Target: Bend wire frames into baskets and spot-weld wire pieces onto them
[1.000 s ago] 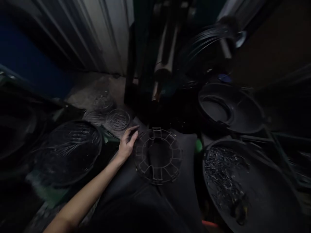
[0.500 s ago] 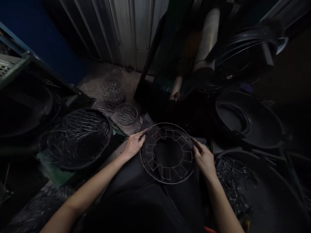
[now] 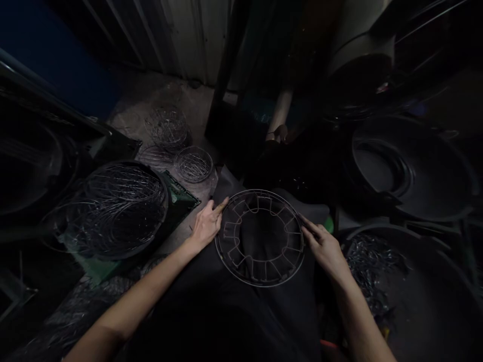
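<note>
A round wire frame (image 3: 270,286), like a fan guard with a wavy inner ring of wire, lies over the dark cloth (image 3: 226,306) on my lap. My left hand (image 3: 206,224) grips its outer rim at the upper left, the index finger stretched along the wire. At the right side of the rim, my right hand (image 3: 325,245) holds it between the thumb and fingers. Dark fabric shows through the opening in the middle of the frame.
To the left, a basin (image 3: 166,201) of long bent wires sits on a green crate (image 3: 96,264). Round containers (image 3: 193,165) of short wire pieces stand on the floor ahead. A big dark basin (image 3: 426,281) with small metal parts is at right, below another basin (image 3: 445,171). A dark machine rises ahead.
My view has shifted and tilted down slightly. Both hands still hold the wire frame, which looks slightly turned between them.
</note>
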`<state>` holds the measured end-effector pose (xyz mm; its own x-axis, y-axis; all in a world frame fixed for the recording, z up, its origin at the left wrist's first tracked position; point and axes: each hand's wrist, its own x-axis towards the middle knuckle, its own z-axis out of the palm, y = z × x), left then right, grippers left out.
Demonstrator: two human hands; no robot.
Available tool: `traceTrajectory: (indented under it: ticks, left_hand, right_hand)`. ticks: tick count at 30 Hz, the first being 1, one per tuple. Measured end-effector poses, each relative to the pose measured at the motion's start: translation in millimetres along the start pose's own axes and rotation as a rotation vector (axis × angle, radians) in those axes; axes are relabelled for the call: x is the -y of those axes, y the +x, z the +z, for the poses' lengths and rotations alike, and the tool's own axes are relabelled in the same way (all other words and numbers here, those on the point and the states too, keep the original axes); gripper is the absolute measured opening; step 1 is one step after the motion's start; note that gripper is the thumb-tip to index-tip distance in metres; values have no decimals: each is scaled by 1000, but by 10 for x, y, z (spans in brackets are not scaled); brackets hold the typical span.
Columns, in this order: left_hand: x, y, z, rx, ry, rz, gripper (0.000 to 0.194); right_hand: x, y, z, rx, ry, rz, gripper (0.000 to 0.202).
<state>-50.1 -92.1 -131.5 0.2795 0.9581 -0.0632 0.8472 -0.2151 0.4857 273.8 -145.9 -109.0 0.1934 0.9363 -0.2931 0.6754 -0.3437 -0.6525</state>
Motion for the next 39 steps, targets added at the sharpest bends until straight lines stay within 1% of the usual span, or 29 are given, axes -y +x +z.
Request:
traceTrajectory:
  ticks: [2,4,7,9,11,13,14,17,18,20,22,24,26,29,30,32,33,35,37,39]
  left_hand:
    - [17,-2,14,7,26,-6,44]
    - [40,-12,39,-2,2,1,43]
    - [70,-18,52,-39,-75,-6,41]
    - [73,15,6,-46,-142,-13,39]
    - [54,100,-90,-46,-243,0,37]
    - [11,226,-209,-32,-391,13,38]
    - [-18,291,-266,4,-474,11,40]
    - [-123,419,-394,208,-715,-59,49]
    - [-157,427,-422,260,-795,-99,52]
    - [-214,399,-466,300,-919,-148,59]
    - [-248,344,-494,312,-948,-152,59]
    - [-260,298,-505,340,-921,-151,52]
    - [-257,269,-498,340,-955,-186,47]
    - [-242,248,-473,328,-1127,-237,56]
    - [-237,243,-464,337,-1175,-247,58]
    - [-228,231,-443,353,-1220,-251,56]
    - [-224,225,-431,351,-1221,-248,52]
    - [-218,213,-400,318,-1215,-245,46]
    - [-215,204,-363,273,-1226,-257,43]
    - [-215,198,-329,255,-1260,-283,42]
  right_hand:
    - [-23,35,-32,100,214,71,47]
    - [-14,65,-58,173,390,153,50]
    - [30,72,-75,259,504,254,56]
    - [60,43,-75,282,551,274,59]
    - [80,-10,-71,253,567,258,60]
    - [91,-78,-71,193,546,234,62]
    - [92,-112,-74,164,530,227,62]
    - [76,-205,-93,115,489,228,62]
    - [65,-230,-100,116,475,232,62]
    - [43,-271,-108,131,445,238,62]
    - [31,-302,-108,120,403,234,59]
    - [45,-334,-99,56,345,197,54]
    - [86,-376,-84,-37,266,107,46]
    - [173,-464,-51,-206,120,-21,37]
    - [198,-494,-38,-260,73,-45,35]
    - [234,-544,-6,-342,14,-72,35]
    - [244,-560,10,-359,8,-79,35]
    - [250,-567,42,-353,40,-69,36]
    - [236,-543,62,-317,110,-35,37]
    - [201,-498,64,-270,193,15,38]
